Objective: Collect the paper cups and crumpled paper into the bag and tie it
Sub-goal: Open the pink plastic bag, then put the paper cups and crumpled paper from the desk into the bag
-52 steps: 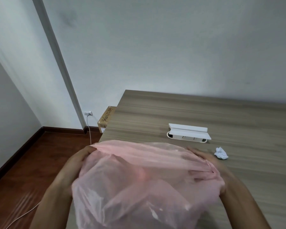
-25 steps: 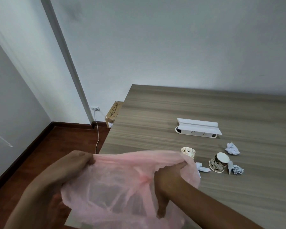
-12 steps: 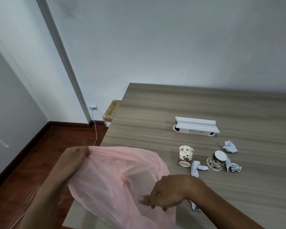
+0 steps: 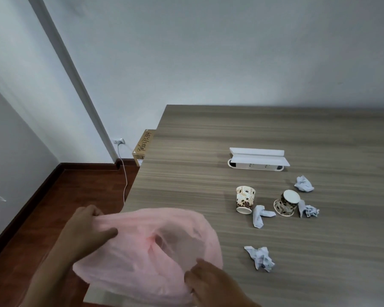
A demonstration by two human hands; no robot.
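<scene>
A thin pink plastic bag (image 4: 142, 251) hangs over the table's near left corner. My left hand (image 4: 87, 231) grips its upper left edge, and my right hand (image 4: 208, 282) grips its lower right edge. To the right, one patterned paper cup (image 4: 244, 199) stands mouth down, and a second cup (image 4: 286, 203) lies tipped on its side. Several crumpled paper pieces lie around them: one (image 4: 261, 216) between the cups, one (image 4: 308, 210) right of the tipped cup, one (image 4: 304, 183) farther back, and one (image 4: 261, 258) nearest me.
The wooden table (image 4: 275, 134) stretches to the right and back to the wall. A white power strip box (image 4: 258, 161) sits behind the cups. Left of the table are a cardboard box (image 4: 142, 147), a wall socket with a white cable (image 4: 123, 173) and the red-brown floor.
The bag came down from in front of the table, uncovering the cups and paper. My right hand moved from the bag's right edge down to its near lower edge.
</scene>
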